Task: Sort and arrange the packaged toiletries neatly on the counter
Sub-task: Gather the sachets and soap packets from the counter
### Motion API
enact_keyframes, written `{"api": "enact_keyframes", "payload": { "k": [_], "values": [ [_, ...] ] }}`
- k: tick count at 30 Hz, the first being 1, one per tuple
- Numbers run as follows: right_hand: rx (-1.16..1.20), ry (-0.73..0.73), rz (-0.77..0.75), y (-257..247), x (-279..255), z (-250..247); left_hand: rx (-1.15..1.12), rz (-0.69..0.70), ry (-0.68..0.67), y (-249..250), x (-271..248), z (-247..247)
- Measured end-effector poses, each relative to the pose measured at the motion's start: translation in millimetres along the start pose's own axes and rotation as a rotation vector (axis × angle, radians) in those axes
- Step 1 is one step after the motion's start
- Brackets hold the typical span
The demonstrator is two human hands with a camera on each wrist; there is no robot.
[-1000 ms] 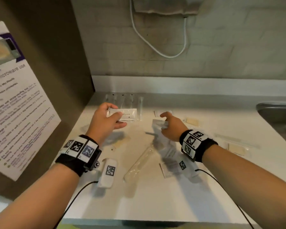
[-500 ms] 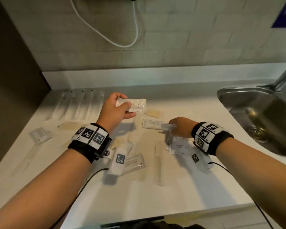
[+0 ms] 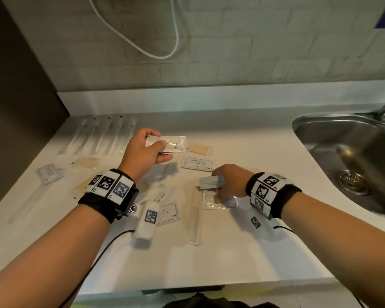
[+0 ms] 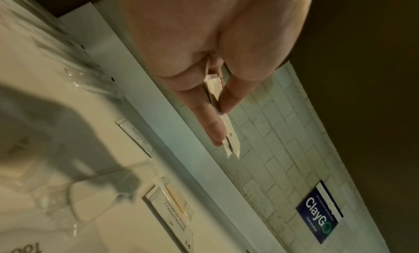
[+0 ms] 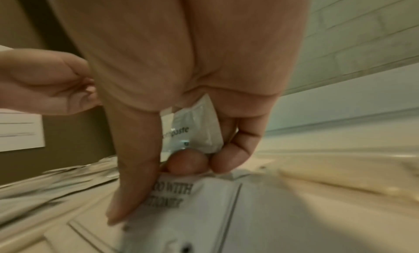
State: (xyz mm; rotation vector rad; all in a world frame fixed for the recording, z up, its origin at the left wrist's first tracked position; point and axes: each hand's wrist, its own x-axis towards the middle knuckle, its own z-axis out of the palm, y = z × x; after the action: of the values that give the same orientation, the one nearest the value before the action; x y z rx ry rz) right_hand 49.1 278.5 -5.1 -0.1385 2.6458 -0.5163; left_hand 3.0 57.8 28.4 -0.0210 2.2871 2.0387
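Observation:
My left hand hovers over the back middle of the white counter and pinches two white toothpaste sachets between thumb and fingers. They show edge-on in the left wrist view, sachets, left hand. My right hand is lower and to the right. It grips another toothpaste sachet, and its fingers press on a shampoo-with-conditioner sachet lying on the counter.
A row of wrapped toothbrushes lies at the back left. Loose items lie around: a shampoo sachet, a tan packet, a wrapped comb, a small sachet. A steel sink is at the right.
The view has swung right and the sink has come into sight. My right hand has dropped onto the packets with a sachet in it. The left hand still holds its sachets up.

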Motion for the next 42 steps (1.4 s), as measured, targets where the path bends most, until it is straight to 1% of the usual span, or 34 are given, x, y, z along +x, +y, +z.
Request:
{"api": "enact_keyframes", "payload": {
  "k": [1, 4, 6, 8, 9, 12, 13, 14, 16, 18, 23, 26, 30, 33, 35, 37, 39, 42],
  "values": [
    [0.015, -0.009, -0.036, -6, 1, 5, -0.003, -0.003, 0.012, -1, -2, -1],
    [-0.033, -0.077, -0.134, -21, 4, 20, -0.003, -0.005, 0.034, -2, -6, -3],
    [0.007, -0.135, -0.145, -24, 3, 24, 0.008, -0.008, 0.047, -1, -9, -5],
    [0.054, -0.138, -0.121, -20, 0, 21, 0.012, -0.008, 0.055, -1, -13, -7],
    [0.066, -0.103, -0.099, -16, 0, 17, 0.012, -0.008, 0.057, 0, -15, -7],
    [0.08, 0.113, -0.008, 1, 9, -3, 0.008, -0.012, 0.06, -1, -18, -6],
    [0.065, 0.156, 0.028, 6, 12, -10, 0.006, -0.015, 0.059, 0, -20, -5],
    [0.028, 0.16, 0.07, 10, 14, -15, 0.006, -0.014, 0.054, 0, -21, -3],
    [-0.085, 0.077, 0.149, 14, 17, -14, 0.012, -0.01, 0.039, 0, -23, 1],
    [-0.171, 0.015, 0.179, 11, 16, -6, 0.01, -0.01, 0.021, -1, -25, 5],
    [-0.082, 0.086, 0.178, 10, 10, 3, 0.005, -0.006, -0.01, -3, -27, 10],
    [0.046, 0.117, 0.115, 10, 10, -2, 0.01, -0.006, -0.014, -6, -27, 8],
    [0.203, 0.089, -0.038, 0, 8, -24, 0.061, -0.028, -0.021, -13, -28, 3],
    [0.228, 0.185, -0.202, -19, -4, -47, 0.081, -0.072, -0.04, -16, -29, 1],
    [0.268, 0.206, -0.295, -34, -7, -60, 0.074, -0.095, -0.073, -15, -31, 0],
    [0.243, 0.177, -0.36, -50, -5, -66, 0.033, -0.114, -0.13, -12, -32, 1],
    [0.188, 0.145, -0.393, -65, 2, -64, -0.038, -0.122, -0.186, -7, -34, 3],
    [0.15, 0.185, -0.411, -81, 13, -56, -0.149, -0.148, -0.182, -2, -36, -2]
  ]
}}
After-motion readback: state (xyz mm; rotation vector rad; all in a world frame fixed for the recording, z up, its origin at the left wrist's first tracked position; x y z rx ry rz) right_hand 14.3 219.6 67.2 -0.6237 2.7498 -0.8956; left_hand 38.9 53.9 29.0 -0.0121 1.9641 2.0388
